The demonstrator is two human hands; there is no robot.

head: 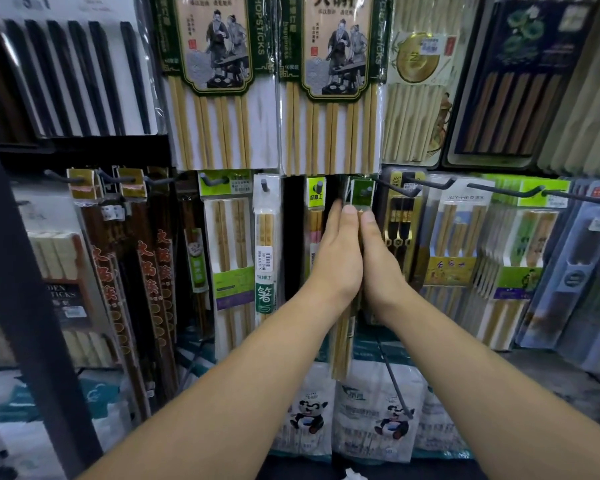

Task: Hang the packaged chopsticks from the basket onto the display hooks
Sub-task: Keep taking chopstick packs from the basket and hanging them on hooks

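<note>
On the far left hang the flat packs of black lacquered chopsticks (77, 74). Below them are the long dark-brown sleeves with orange characters (153, 271), then the narrow clear pack with a green and white label (265, 254), already seated on its peg.

At the centre my feed shows the left hand (336, 251) and the right hand (378, 258) pressed side by side. Between them they hold the clear plastic pack of pale bamboo chopsticks with a green card header (362, 197). Each thumb lies on the front of the pack just under the header. The fingers go behind it, out of my sight, so I read this as a two-handed pinch, not an open push.

The pack stands upright with its long axis vertical. The header is at the top, level with the lower row of pegs, and the stick tips point down past the wrists.

I judge this one to be at the point of seating. A grey peg end seems to show in the header hole, but I cannot tell whether the card is fully threaded. Letting go is what's left for this pack.

To the right, the bare dark metal display hooks (426, 185) stick out over the packs hanging there, so there is room for more stock. The basket is not in view, so I cannot say how many packs remain.
</note>
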